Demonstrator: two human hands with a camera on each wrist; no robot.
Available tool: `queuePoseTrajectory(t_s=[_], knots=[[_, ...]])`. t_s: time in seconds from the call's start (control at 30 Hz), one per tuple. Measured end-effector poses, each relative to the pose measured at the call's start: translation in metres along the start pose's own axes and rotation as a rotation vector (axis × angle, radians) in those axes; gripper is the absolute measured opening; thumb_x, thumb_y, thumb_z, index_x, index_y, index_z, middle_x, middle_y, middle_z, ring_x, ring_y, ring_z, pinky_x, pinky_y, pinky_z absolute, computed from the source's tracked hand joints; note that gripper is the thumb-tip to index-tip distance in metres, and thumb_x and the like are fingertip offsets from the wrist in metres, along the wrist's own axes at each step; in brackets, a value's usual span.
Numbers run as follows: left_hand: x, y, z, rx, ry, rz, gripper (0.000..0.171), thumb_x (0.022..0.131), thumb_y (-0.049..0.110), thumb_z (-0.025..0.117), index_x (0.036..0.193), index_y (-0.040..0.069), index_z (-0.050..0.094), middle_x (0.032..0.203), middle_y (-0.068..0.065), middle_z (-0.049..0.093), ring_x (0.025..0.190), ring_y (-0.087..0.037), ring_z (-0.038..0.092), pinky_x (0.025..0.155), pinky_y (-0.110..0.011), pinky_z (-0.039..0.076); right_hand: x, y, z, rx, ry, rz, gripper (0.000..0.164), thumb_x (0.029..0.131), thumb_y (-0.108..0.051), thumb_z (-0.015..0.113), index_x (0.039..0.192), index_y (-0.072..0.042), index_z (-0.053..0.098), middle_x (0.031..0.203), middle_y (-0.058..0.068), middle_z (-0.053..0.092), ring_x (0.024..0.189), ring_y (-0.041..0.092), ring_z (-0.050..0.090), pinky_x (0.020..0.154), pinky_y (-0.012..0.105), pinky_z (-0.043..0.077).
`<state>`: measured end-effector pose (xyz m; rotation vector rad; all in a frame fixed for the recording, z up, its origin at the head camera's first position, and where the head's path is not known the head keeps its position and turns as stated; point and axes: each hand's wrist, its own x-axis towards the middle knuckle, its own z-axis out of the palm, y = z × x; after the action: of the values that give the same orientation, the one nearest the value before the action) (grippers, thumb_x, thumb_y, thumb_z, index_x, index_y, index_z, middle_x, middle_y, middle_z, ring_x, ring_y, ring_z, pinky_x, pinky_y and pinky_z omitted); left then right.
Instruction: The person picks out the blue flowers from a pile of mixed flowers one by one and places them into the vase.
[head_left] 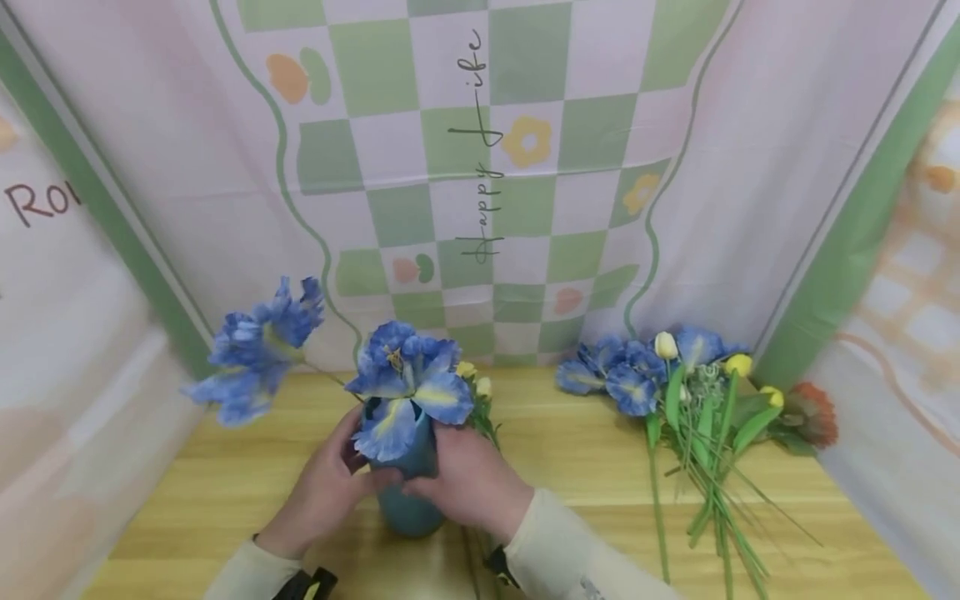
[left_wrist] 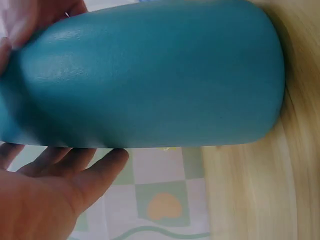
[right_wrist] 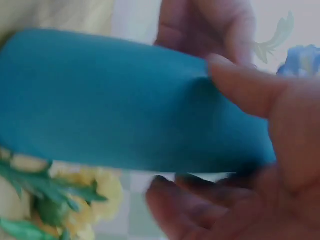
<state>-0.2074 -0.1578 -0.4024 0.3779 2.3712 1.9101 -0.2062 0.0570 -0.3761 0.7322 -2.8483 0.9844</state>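
- At far left, a blue bloom point(head_left: 255, 358) is leaning outward; the other iris is hiding where its stem ends.
- Left of centre, the left hand point(head_left: 326, 492) is curving its fingers part-closed round the vase point(head_left: 411, 510).
- At centre, the vase is standing on the counter point(head_left: 558, 467), a blue iris point(head_left: 408, 396) covering its mouth.
- Beside it, the right hand point(head_left: 472, 479) is likewise gripping the vase, both presumably steadying it.
- Behind that hand, a yellow-flowered sprig point(head_left: 482, 408) is showing only partly.
- At right, loose flowers point(head_left: 705, 408) are lying bunched, apparently within reach; lower stems are running out of frame.
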Motion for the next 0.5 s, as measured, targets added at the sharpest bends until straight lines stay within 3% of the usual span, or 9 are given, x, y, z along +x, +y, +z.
queuePoseTrajectory(t_s=[0.1, 0.2, 0.33, 0.43, 0.5], knots=[[-0.001, -0.002, -0.005, 0.055, 0.0, -0.012, 0.095, 0.085, 0.023, 0.082, 0.158, 0.012, 0.022, 0.149, -0.017, 0.042, 0.126, -0.033, 0.052, 0.098, -0.036, 0.051, -0.01, 0.011, -0.016, -0.088, -0.065, 0.009, 0.084, 0.087, -0.037, 0.078, 0.148, 0.004, 0.038, 0.141, 0.022, 0.05, 0.123, 0.035, 0.054, 0.104, 0.047, 0.046], [0.0, -0.005, -0.01, 0.079, -0.031, 0.014, 0.091, 0.086, 0.02, 0.081, 0.157, 0.007, 0.025, 0.146, -0.02, 0.045, 0.121, -0.034, 0.056, 0.094, -0.031, 0.053, -0.022, 0.033, -0.037, -0.172, -0.048, 0.031, 0.066, 0.09, -0.03, 0.074, 0.139, 0.006, 0.049, 0.136, 0.022, 0.055, 0.118, 0.036, 0.058, 0.101, 0.049, 0.048], [0.002, -0.006, -0.015, 0.023, -0.073, 0.031, 0.089, 0.084, 0.015, 0.082, 0.155, 0.007, 0.029, 0.143, -0.02, 0.048, 0.119, -0.033, 0.057, 0.093, -0.031, 0.054, -0.034, 0.077, -0.07, -0.259, -0.007, 0.143, 0.032, 0.092, -0.022, 0.07, 0.116, -0.001, 0.066, 0.106, 0.013, 0.068, 0.093, 0.029, 0.065, 0.084, 0.048, 0.056], [0.003, -0.006, -0.018, 0.028, -0.07, 0.004, 0.092, 0.082, 0.018, 0.083, 0.155, 0.007, 0.029, 0.144, -0.02, 0.047, 0.121, -0.034, 0.056, 0.093, -0.032, 0.054, -0.044, 0.116, -0.097, -0.315, -0.015, 0.225, 0.014, 0.092, -0.017, 0.068, 0.099, -0.005, 0.068, 0.083, 0.004, 0.065, 0.072, 0.02, 0.06, 0.066, 0.041, 0.056], [0.003, -0.005, -0.018, 0.05, -0.058, -0.02, 0.096, 0.082, 0.021, 0.084, 0.156, 0.005, 0.025, 0.149, -0.023, 0.041, 0.124, -0.036, 0.054, 0.095, -0.033, 0.052, -0.052, 0.141, -0.114, -0.349, -0.031, 0.262, 0.011, 0.092, -0.015, 0.067, 0.093, -0.004, 0.066, 0.076, 0.002, 0.061, 0.065, 0.018, 0.056, 0.058, 0.04, 0.054]])
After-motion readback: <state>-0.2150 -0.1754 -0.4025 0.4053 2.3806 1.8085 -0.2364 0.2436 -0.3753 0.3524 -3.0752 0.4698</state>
